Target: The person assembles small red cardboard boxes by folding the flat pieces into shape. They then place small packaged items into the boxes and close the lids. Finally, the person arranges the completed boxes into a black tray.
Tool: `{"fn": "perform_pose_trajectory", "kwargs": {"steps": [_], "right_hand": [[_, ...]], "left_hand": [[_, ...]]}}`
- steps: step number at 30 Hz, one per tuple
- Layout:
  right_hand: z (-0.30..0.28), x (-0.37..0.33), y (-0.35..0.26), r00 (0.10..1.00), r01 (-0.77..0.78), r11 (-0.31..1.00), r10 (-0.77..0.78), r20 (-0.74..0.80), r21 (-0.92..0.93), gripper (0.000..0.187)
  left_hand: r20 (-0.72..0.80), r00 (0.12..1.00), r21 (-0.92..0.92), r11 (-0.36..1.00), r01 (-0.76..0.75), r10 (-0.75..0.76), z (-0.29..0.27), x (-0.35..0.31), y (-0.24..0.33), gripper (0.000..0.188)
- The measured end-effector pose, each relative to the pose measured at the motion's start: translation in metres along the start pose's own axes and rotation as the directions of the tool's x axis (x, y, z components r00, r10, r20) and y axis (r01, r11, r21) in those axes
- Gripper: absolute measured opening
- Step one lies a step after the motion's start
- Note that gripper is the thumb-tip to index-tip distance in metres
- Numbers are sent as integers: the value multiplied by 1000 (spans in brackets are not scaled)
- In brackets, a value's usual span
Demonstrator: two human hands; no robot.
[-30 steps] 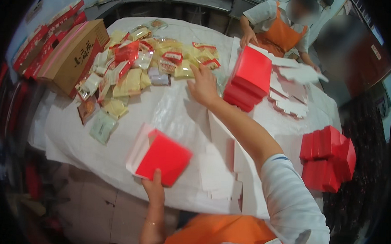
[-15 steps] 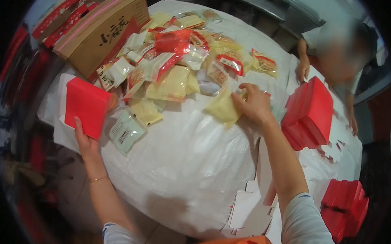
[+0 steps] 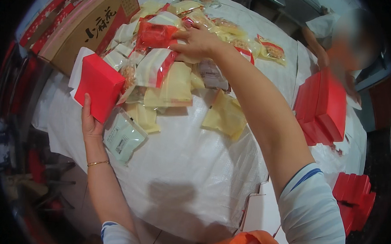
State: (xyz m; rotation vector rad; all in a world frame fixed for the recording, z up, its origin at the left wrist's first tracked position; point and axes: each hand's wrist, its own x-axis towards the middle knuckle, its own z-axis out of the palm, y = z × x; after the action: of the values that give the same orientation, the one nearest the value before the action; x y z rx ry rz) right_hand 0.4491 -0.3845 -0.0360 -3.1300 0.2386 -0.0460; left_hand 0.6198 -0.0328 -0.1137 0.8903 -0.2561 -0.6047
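On the left, my left hand (image 3: 92,122) grips a red cardboard box (image 3: 99,86) from below, its white flap (image 3: 79,69) sticking out along the far left side. My right hand (image 3: 196,43) stretches over the heap of snack packets, fingers apart, touching packets beside a red packet (image 3: 152,35). Just below that hand lie a clear packet with a red edge (image 3: 152,67) and a pale yellow packet (image 3: 173,86). Another yellow packet (image 3: 225,116) lies apart, under my right forearm. A pale green packet (image 3: 124,136) rests near the red box.
A brown carton (image 3: 93,26) stands at the far left behind the heap. Stacked red boxes (image 3: 320,105) stand at the right, with more red boxes (image 3: 353,201) lower down. Across the table is another person with an arm (image 3: 316,49) near the stack. White sheeting (image 3: 189,165) covers the table.
My right hand has left the separate yellow packet and moved left and away into the heap. My left hand has shifted the red box slightly right, closer to the packets.
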Motion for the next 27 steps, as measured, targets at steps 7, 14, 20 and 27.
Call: {"fn": "perform_pose_trajectory", "kwargs": {"steps": [7,14,20,27], "right_hand": [[7,-94,-19,988,-151,918,142,52,365,63],[-2,-206,-14,970,-105,986,131,-203,131,55],[-16,-285,-97,803,-48,937,242,-545,346,41],[-5,-348,-244,977,209,896,-179,-112,391,83]], "left_hand": [[81,995,126,990,55,-65,50,-50,-40,55],[152,985,7,997,81,-81,106,-92,-89,55],[25,997,42,997,71,-72,146,-129,-99,54],[-75,982,63,984,-168,172,142,-142,-91,52]]}}
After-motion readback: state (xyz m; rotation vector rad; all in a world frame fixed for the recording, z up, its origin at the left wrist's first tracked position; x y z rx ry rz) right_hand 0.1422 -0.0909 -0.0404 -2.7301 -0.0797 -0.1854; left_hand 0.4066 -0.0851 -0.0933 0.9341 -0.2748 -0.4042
